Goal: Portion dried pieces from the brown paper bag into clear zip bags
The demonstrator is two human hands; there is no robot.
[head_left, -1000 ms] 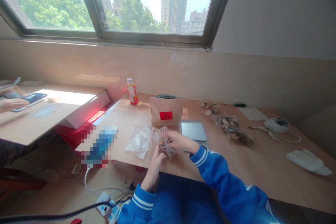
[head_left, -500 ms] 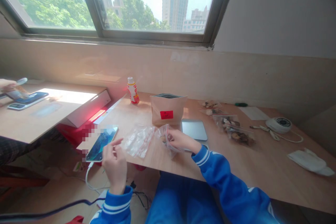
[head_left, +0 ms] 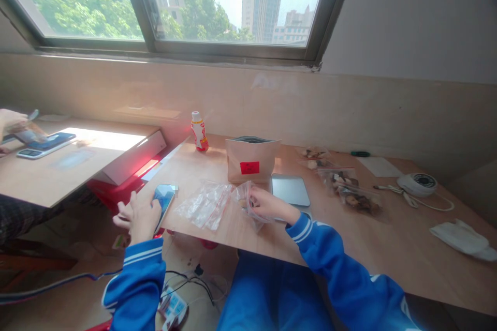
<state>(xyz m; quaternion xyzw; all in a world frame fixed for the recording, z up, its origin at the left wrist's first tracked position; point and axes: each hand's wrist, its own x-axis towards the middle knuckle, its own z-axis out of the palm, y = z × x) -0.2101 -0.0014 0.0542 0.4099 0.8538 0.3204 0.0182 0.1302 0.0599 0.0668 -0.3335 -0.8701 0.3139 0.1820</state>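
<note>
At the table's left corner my left hand (head_left: 140, 217) lies over a phone (head_left: 165, 197), its fingers apart; whether it touches the screen I cannot tell. My right hand (head_left: 267, 202) is closed on a clear zip bag (head_left: 245, 197), its fingertips partly hidden by the plastic. Something brownish shows inside that bag, too small to name. Between the hands lie several flat clear zip bags (head_left: 205, 207). Behind them stands a kraft paper pouch (head_left: 235, 158) with a red label, its top gaping. A small scale (head_left: 290, 190) with a silver plate sits just beyond my right hand.
A red-and-white bottle (head_left: 200, 134) stands at the back. To the right lie filled bags (head_left: 361, 201) of dark dried pieces, a white round device (head_left: 416, 184) with a cable, and white tissue (head_left: 462, 238). Another person's hand (head_left: 10, 120) works above a scale at the left table.
My left hand has moved left and over the phone, covering much of it. My right hand stays on the zip bag. The view has shifted slightly.
</note>
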